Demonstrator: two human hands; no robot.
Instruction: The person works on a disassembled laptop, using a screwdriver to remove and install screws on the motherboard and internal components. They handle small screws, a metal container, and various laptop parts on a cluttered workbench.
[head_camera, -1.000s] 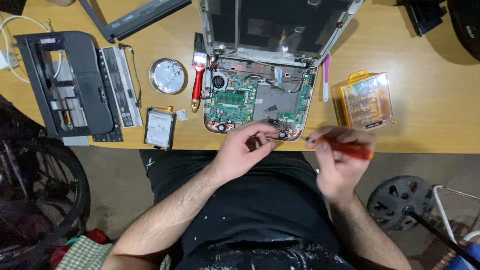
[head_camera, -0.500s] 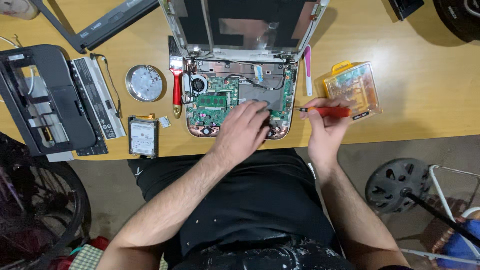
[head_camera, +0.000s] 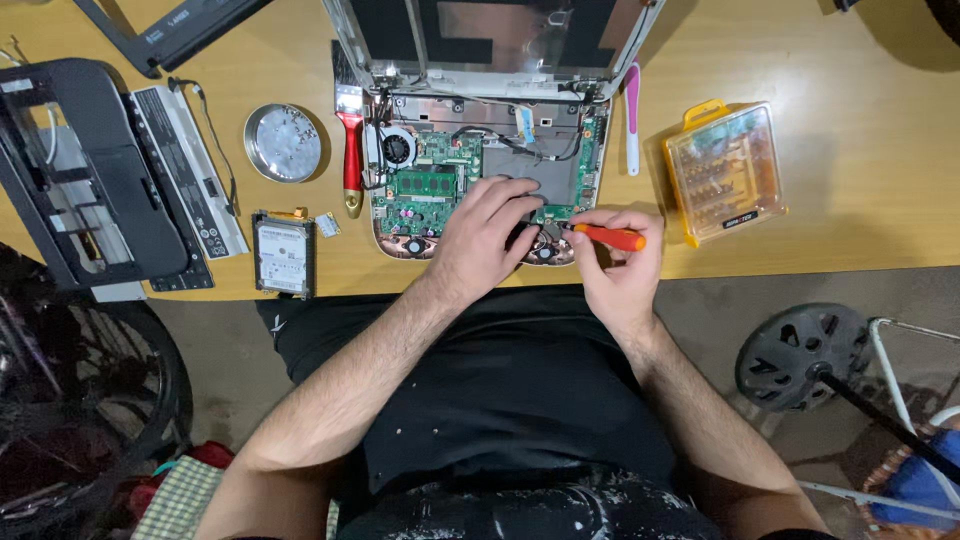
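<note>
An opened laptop (head_camera: 480, 160) lies on the wooden table (head_camera: 850, 230) with its green circuit board and fan exposed. My left hand (head_camera: 490, 235) rests flat on the board's lower right part, fingers spread. My right hand (head_camera: 618, 262) grips an orange-handled screwdriver (head_camera: 610, 237), its tip pointing left toward the board's near right corner, close to my left fingertips.
A yellow screwdriver bit case (head_camera: 722, 172) sits right of the laptop, a pink pry tool (head_camera: 632, 115) beside it. Left of the laptop lie a red-handled brush (head_camera: 351, 160), a round metal dish (head_camera: 284, 143), a hard drive (head_camera: 284, 253) and black laptop parts (head_camera: 100, 180).
My left hand has moved up from the table edge onto the circuit board. My right hand has brought the screwdriver closer to the board's near corner.
</note>
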